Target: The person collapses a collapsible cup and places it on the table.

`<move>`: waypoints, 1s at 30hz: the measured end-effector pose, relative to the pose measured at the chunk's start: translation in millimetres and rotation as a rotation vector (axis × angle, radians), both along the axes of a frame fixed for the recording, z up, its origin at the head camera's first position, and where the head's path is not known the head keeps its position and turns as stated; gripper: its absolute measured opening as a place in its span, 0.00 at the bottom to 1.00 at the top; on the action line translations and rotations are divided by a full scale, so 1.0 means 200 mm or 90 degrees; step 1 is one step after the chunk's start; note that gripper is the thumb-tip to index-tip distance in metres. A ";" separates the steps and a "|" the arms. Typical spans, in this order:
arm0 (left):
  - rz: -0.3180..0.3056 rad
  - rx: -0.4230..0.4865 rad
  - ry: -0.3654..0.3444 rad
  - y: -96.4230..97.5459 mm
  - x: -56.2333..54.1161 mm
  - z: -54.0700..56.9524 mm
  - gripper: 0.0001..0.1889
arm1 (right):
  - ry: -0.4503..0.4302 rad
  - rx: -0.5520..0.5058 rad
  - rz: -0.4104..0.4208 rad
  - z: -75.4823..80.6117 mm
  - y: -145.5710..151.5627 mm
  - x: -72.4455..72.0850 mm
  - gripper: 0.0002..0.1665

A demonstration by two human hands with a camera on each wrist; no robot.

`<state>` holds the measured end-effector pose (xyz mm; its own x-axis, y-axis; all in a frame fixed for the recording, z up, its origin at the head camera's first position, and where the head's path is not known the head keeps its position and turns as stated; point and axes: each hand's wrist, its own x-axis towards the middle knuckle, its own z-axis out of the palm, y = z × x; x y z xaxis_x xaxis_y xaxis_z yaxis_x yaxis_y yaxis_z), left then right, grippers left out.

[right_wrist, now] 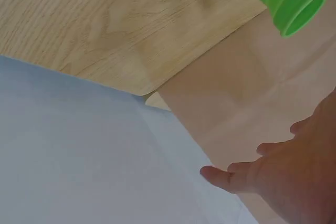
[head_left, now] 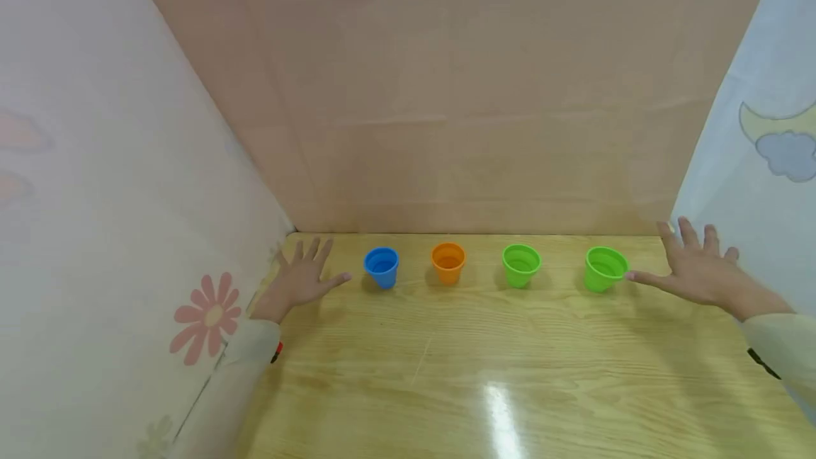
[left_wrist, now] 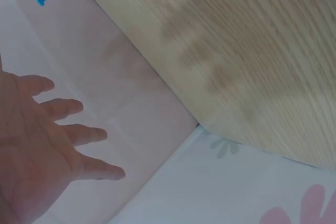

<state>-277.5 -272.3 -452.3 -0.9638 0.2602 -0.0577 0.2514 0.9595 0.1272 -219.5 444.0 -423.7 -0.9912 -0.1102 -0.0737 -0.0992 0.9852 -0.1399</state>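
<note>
Four cups are in a row, so several small ribbed cups stand upright along the table's back edge in the head view: a blue cup (head_left: 384, 278), an orange cup (head_left: 449, 275), a green cup (head_left: 519, 278) and another green cup (head_left: 601, 279) at the right end. My left hand (head_left: 301, 280), fingers spread, hovers left of the blue cup and holds nothing. To the right of the end green cup is my right hand (head_left: 700, 273), fingers spread; its thumb tip overlaps that cup's rim in the head view, and contact cannot be told. The right wrist view shows one green cup (right_wrist: 296, 3).
A wooden table (head_left: 395, 360) lies below the hands. Behind it rises a brown-pink cloth wall (head_left: 459, 105). Pale panels close both sides, the left panel (head_left: 115, 161) with flowers and the right panel (head_left: 720, 161) with a moon and cloud.
</note>
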 end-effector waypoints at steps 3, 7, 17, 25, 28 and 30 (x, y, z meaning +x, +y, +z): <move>-0.008 0.015 0.007 0.01 0.00 0.01 0.57 | 0.020 -0.025 0.011 0.01 -0.06 -0.02 0.72; -0.012 0.065 -0.013 0.01 0.02 0.01 0.56 | 0.044 -0.077 0.037 0.03 -0.15 -0.04 0.66; -0.016 0.191 -0.069 0.03 0.01 -0.03 0.50 | 0.062 -0.177 0.063 0.10 -0.44 0.00 0.48; -0.025 0.277 -0.088 0.08 0.01 -0.10 0.41 | 0.085 -0.217 0.103 0.13 -0.75 0.03 0.43; -0.019 0.305 -0.086 0.10 0.00 -0.12 0.37 | 0.091 -0.237 0.122 0.14 -0.86 0.04 0.41; -0.012 0.331 -0.088 0.12 0.00 -0.12 0.35 | 0.094 -0.251 0.132 0.14 -0.93 0.04 0.41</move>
